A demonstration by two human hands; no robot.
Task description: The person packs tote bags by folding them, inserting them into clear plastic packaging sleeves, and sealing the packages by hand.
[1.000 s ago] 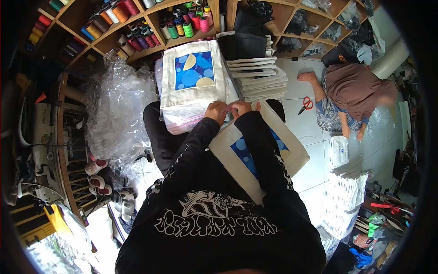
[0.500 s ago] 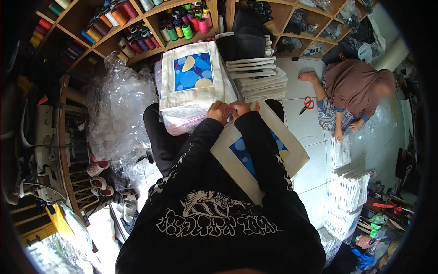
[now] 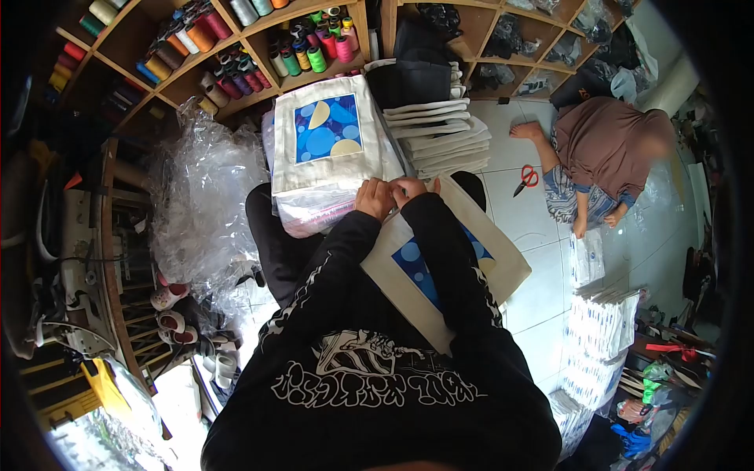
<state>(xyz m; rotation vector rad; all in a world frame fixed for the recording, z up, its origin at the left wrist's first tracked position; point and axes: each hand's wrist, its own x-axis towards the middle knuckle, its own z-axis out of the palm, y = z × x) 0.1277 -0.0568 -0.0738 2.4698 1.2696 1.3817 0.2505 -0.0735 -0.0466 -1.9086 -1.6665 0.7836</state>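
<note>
Wooden shelving point(image 3: 380, 35) w/ square compartments curves across the top, thread spools point(image 3: 316, 58) at its L part, dark plastic-wrapped items at its R. Below is a tiled floor point(image 3: 538, 290); on its R side a co-worker point(image 3: 609, 145) in a brown top sits bent over, hands at a flat white packet point(image 3: 586, 259), w/ a tall stack of white packets point(image 3: 598, 337) nearer the viewer. A big heap of clear plastic point(image 3: 206, 196) fills the floor's L side. At center, the wearer, in black, sits w/ a cream cloth bag point(image 3: 496, 271) lying at a slant on the lap, partly under the R forearm; blue circle-print panel point(image 3: 408, 263) on it. Just beyond the L knee, a similar printed bag point(image 3: 373, 149) tops a plastic-wrapped bundle point(image 3: 314, 212); by its R edge, a pile of folded cream cloth point(image 3: 452, 145). Left hand point(image 3: 375, 198) & right hand point(image 3: 407, 191) meet by the lap bag's top corner, fingers bent inward; can't tell if they grip it. Red-handled scissors point(image 3: 527, 180) lie on the floor, between pile & co-worker.
</note>
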